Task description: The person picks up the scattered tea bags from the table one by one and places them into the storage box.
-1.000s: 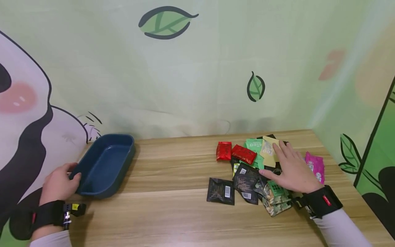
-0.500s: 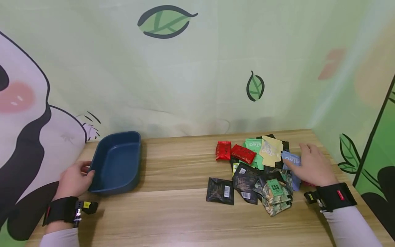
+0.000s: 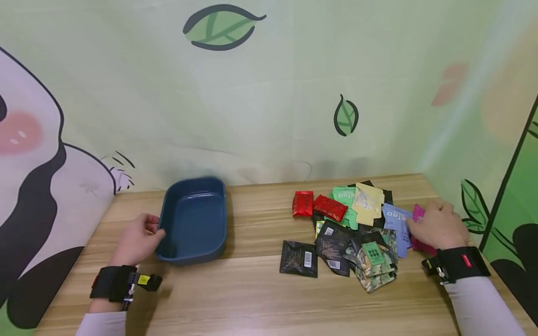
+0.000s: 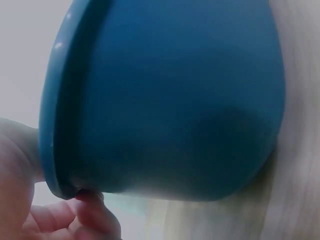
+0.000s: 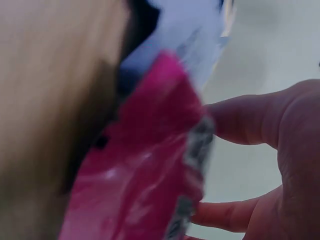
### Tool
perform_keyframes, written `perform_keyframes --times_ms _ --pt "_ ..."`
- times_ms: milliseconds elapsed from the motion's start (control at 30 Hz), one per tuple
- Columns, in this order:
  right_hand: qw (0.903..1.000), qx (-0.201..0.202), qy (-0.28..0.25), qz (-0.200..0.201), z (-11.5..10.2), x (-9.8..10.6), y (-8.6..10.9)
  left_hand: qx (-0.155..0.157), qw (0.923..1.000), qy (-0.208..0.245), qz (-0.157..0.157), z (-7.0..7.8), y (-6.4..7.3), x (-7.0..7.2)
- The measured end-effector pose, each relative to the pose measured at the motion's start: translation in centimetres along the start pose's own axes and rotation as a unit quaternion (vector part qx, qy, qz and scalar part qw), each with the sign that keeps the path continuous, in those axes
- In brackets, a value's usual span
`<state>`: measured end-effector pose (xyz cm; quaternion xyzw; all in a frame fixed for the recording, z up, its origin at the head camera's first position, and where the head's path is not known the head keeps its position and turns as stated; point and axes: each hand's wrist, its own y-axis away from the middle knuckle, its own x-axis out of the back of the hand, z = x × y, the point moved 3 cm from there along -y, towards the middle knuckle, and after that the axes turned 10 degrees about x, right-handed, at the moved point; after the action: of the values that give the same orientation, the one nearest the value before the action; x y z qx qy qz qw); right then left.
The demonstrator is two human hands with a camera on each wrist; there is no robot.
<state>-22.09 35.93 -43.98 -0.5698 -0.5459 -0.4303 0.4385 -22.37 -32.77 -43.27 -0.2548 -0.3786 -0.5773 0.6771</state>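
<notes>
My left hand (image 3: pixel 138 240) pinches the near-left rim of an empty dark blue tray (image 3: pixel 195 228), a deep rectangle with rounded corners. The left wrist view shows the blue tray's wall (image 4: pixel 180 100) large, with thumb and fingers at its rim. At the far right, my right hand (image 3: pixel 443 226) bends over a shiny pink packet (image 3: pixel 419 213), mostly covered in the head view. In the right wrist view, thumb and a finger meet the pink packet's (image 5: pixel 135 160) edge. A light blue tea packet (image 3: pixel 397 226) lies just left of that hand.
Left of the right hand lies a loose pile: a cream packet (image 3: pixel 367 203), green packets (image 3: pixel 342 196), red packets (image 3: pixel 330 207), black packets (image 3: pixel 298 259) and camouflage-patterned packets (image 3: pixel 376 282). Behind the wooden table (image 3: pixel 252 298) hangs a printed cloth (image 3: pixel 273 102).
The blue tray has moved right, with my left hand on its rim. My right hand has gone from above the cream packet rightward to the pink packet, uncovering the light blue packet.
</notes>
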Motion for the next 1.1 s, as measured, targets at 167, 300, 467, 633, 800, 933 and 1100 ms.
perform_keyframes --times_ms 167,300,467,633,800,933,1100 --pt "0.9993 -0.022 0.006 -0.03 0.7 -0.5 0.1 -0.018 0.9992 0.032 -0.013 2.6 0.8 -2.1" --pt "0.999 -0.026 0.004 -0.037 0.9 -0.7 0.2 -0.025 0.9972 0.064 -0.029 4.2 1.7 -3.7" --pt "0.999 -0.026 -0.001 -0.036 0.8 -0.5 0.2 -0.018 0.9926 0.106 -0.056 5.7 3.3 -5.5" --pt "0.9997 -0.017 -0.009 -0.018 0.3 0.0 0.2 -0.009 0.9887 0.133 -0.069 6.4 5.3 -7.1" --pt "0.9995 0.014 0.0 0.03 -1.4 0.6 0.3 -0.007 0.9839 0.162 -0.075 6.9 7.4 -8.6" --pt "0.996 0.052 -0.003 0.073 -4.5 1.1 0.4 -0.005 0.979 0.184 -0.088 7.3 8.9 -9.8" --pt "0.9895 0.109 -0.022 0.093 -10.1 1.3 0.6 0.001 0.973 0.201 -0.114 7.8 10.2 -11.1"
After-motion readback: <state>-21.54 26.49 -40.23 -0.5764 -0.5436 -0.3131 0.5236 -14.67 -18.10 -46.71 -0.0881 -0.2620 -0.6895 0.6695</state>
